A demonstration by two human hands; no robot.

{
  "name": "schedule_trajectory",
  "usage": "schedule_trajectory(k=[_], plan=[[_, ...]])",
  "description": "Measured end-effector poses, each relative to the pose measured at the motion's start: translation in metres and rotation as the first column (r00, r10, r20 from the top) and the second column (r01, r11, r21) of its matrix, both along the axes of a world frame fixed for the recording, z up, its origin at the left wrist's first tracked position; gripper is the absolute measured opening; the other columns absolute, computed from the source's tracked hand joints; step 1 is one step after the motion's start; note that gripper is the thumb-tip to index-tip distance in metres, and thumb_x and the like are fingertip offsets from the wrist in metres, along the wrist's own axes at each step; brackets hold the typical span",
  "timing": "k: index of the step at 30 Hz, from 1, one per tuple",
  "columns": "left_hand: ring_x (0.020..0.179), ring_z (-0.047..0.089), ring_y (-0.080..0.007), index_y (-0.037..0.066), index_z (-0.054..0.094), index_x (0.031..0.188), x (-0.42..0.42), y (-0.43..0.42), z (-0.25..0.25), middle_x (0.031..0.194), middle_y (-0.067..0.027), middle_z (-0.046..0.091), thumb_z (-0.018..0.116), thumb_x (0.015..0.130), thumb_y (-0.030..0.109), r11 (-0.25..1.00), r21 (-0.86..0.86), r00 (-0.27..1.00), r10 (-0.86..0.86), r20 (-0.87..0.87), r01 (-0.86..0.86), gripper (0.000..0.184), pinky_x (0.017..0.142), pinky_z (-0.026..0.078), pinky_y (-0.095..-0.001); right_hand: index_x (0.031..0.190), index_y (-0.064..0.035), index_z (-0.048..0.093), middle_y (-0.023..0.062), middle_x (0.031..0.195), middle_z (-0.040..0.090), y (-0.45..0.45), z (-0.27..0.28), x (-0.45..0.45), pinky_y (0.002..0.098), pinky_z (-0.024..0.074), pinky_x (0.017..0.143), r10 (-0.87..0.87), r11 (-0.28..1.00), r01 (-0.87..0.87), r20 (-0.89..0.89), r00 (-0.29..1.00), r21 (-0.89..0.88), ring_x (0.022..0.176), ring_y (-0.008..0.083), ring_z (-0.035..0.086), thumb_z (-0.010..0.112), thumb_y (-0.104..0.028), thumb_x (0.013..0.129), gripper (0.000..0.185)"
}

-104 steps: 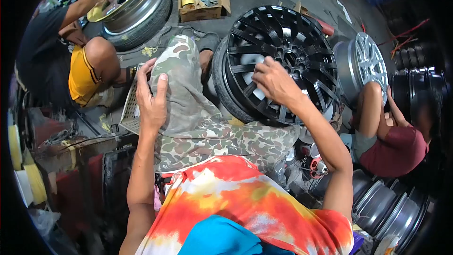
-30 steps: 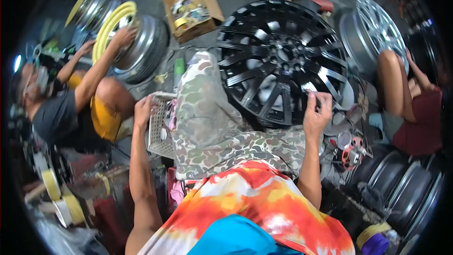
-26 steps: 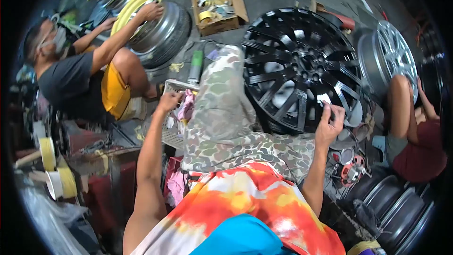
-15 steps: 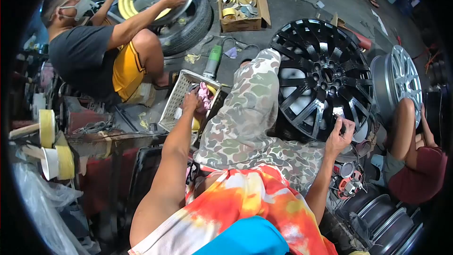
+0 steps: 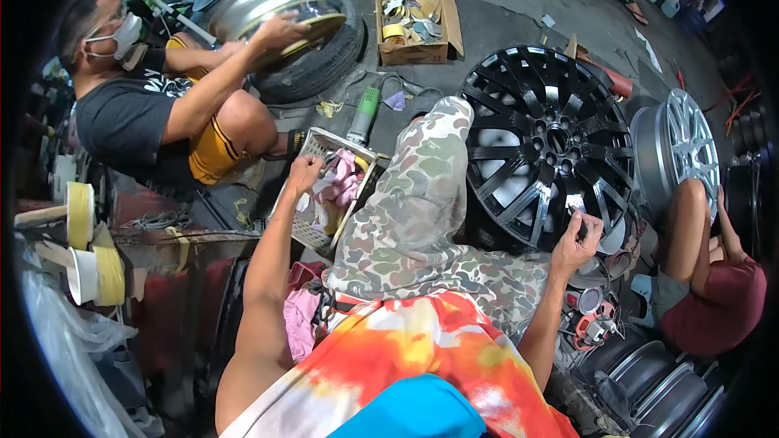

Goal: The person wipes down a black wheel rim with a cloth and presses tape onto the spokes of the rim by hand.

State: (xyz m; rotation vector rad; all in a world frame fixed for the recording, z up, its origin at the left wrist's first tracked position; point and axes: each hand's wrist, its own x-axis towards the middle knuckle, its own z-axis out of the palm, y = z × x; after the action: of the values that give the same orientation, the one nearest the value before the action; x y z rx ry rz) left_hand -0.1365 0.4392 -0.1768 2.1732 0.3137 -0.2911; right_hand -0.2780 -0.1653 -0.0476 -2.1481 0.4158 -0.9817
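My left hand (image 5: 304, 174) is at the far left corner of a white plastic basket (image 5: 311, 237), its fingers closed; what they hold, if anything, I cannot make out. Inside the basket lie pink cloths (image 5: 345, 178) and some yellow pieces. My right hand (image 5: 576, 243) is at the near edge of a glossy black multi-spoke wheel rim (image 5: 560, 139), thumb and fingers pinched together. Anything between those fingers is too small to name. The black rim lies tilted, just right of my camouflage-covered leg.
A green angle grinder (image 5: 365, 113) lies beyond the basket. Farther off stands a cardboard box (image 5: 414, 53) of scraps. At left a masked person (image 5: 134, 113) handles a silver rim (image 5: 272, 4) over a tire (image 5: 324, 73). Another person (image 5: 714, 304) sits by a silver rim (image 5: 690, 138) at right.
My left hand has risen out of the basket towards its far left corner. My right hand stays near the black rim's edge. The person at left has tipped the silver rim over.
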Motion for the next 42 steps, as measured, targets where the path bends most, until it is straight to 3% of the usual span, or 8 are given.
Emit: schedule_trajectory(k=[15,20,22,28,36,38,39,42], plan=[[0.102,0.070,-0.0481,-0.003,0.074,0.103,0.041,0.001,-0.106,0.102,-0.0317,0.072,0.069,0.090,0.032,0.936,0.353,0.997,0.030,-0.067,-0.005,0.038,0.086,0.054,-0.0559,0.104,0.0059,0.073,0.0093,0.105,0.058,-0.004,-0.013,-0.009,0.0314,0.0521,0.081,-0.143,0.953,0.133,0.015,0.990,0.271,0.093,0.0190,0.060,0.063,-0.003,0.103,0.013],[0.085,0.052,-0.0098,0.005,0.061,0.097,0.023,-0.031,0.123,0.093,0.0014,0.056,0.054,0.105,0.014,0.941,-0.318,0.950,0.197,0.242,-0.114,0.015,0.074,0.046,-0.0291,0.104,0.0078,0.068,0.0124,0.104,0.057,-0.017,-0.028,-0.007,0.0373,0.0529,0.090,-0.087,0.963,0.074,0.038,0.995,0.260,0.098,0.0234,0.062,0.061,-0.004,0.105,0.014],[0.087,0.052,-0.0088,0.008,0.063,0.102,0.022,-0.006,0.213,0.097,0.0031,0.058,0.057,0.106,0.022,0.939,0.336,0.813,-0.145,0.564,-0.066,0.016,0.077,0.046,-0.0290,0.102,0.0079,0.068,0.0124,0.104,0.058,-0.020,-0.029,-0.007,0.0378,0.0527,0.089,-0.091,0.960,0.091,-0.011,0.996,0.266,0.098,0.0232,0.062,0.061,-0.006,0.105,0.015],[0.127,0.059,-0.0323,0.006,0.053,0.140,-0.018,-0.072,0.297,0.135,-0.0192,0.062,0.045,0.096,0.083,0.487,-0.872,0.649,0.645,0.403,0.057,0.089,0.104,0.049,-0.0502,0.099,0.0034,0.072,0.0107,0.099,0.061,-0.007,-0.006,-0.004,0.0360,0.0498,0.083,-0.109,0.980,0.103,0.027,0.994,0.169,0.093,0.0240,0.060,0.066,-0.007,0.101,0.012],[0.088,0.063,-0.0228,0.000,0.070,0.096,0.023,-0.196,0.306,0.092,-0.0107,0.070,0.041,0.113,0.052,0.969,0.189,0.976,-0.183,0.119,0.159,0.062,0.084,0.049,-0.0338,0.100,0.0003,0.076,0.0100,0.093,0.059,-0.004,0.004,-0.006,0.0335,0.0488,0.076,-0.080,0.983,0.066,0.075,0.994,0.170,0.087,0.0219,0.060,0.068,-0.006,0.098,0.010],[0.096,0.068,-0.0345,0.001,0.070,0.126,0.080,-0.162,0.313,0.109,-0.0194,0.072,0.044,0.113,0.034,0.519,0.823,0.293,-0.844,0.450,0.232,0.044,0.087,0.052,-0.0395,0.101,0.0003,0.076,0.0102,0.094,0.059,-0.007,0.008,-0.008,0.0344,0.0497,0.075,-0.060,0.991,0.049,0.094,0.994,0.123,0.087,0.0226,0.061,0.067,-0.007,0.099,0.012],[0.095,0.067,-0.0338,0.004,0.065,0.137,0.069,-0.225,0.382,0.108,-0.0198,0.069,0.044,0.113,0.027,0.365,0.863,0.801,-0.594,-0.073,0.349,0.040,0.084,0.053,-0.0427,0.100,0.0003,0.076,0.0104,0.094,0.059,-0.008,0.008,-0.009,0.0351,0.0499,0.075,-0.073,0.992,0.062,0.101,0.992,0.112,0.087,0.0231,0.061,0.067,-0.007,0.099,0.012],[0.080,0.065,-0.0315,0.000,0.073,0.115,0.109,-0.225,0.415,0.086,-0.0190,0.067,0.044,0.113,0.044,0.186,0.949,0.347,-0.933,0.090,0.254,0.053,0.076,0.050,-0.0425,0.100,0.0004,0.076,0.0109,0.094,0.060,-0.008,0.008,-0.007,0.0368,0.0503,0.076,-0.114,0.987,0.097,0.134,0.984,0.127,0.087,0.0241,0.061,0.067,-0.007,0.099,0.012]])
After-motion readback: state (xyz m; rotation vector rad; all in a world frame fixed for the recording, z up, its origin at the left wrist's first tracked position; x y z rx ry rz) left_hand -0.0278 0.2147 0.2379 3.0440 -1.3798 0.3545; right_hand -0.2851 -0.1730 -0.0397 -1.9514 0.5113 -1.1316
